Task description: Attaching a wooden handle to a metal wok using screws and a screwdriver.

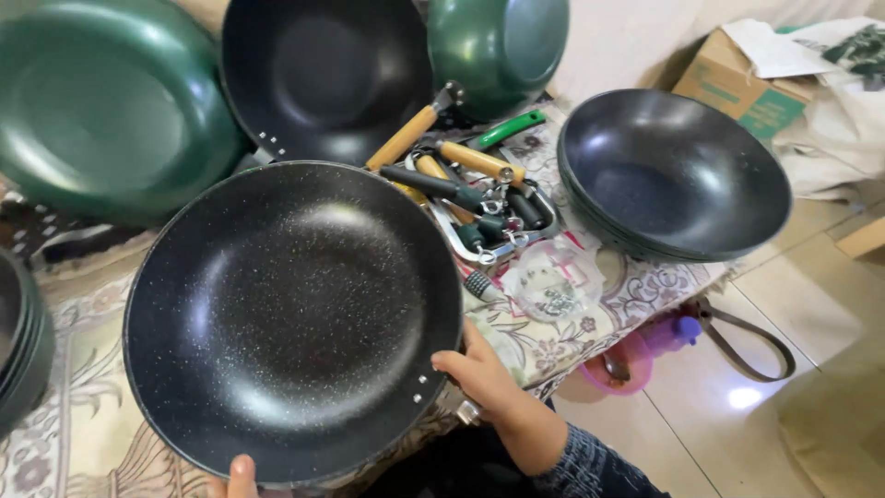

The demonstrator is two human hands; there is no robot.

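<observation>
my right hand [487, 376] had its fingers curled over the rim of the big black speckled pan [293, 318], thumb on the inside edge near two small rivets, gripping it at the lower right. my left hand [238, 480] showed only a fingertip or two at the bottom of the pan's rim, touching it from below; i could not tell whether those fingers were closed around the edge or just resting there. the pan sat tilted toward me, its dark inside facing up, over the patterned cloth [83, 406].

just right of the pan, close to its rim, lay a pile of loose handles [466, 189], some wooden with metal ends, some black, one green, mixed with metal brackets. below that pile, still beside the pan, sat a clear bag of small screws [551, 286]. further right of the pan stood a stack of dark bowls [676, 175]. behind the pan, leaning upright, were another black pan [324, 74], a large green pan [106, 106] to its left and a green bowl-shaped pan [498, 46] to its right. well beyond the pan at far right was a cardboard box [737, 88]. at the pan's left edge, a dark stack [18, 350] was partly cut off.
</observation>
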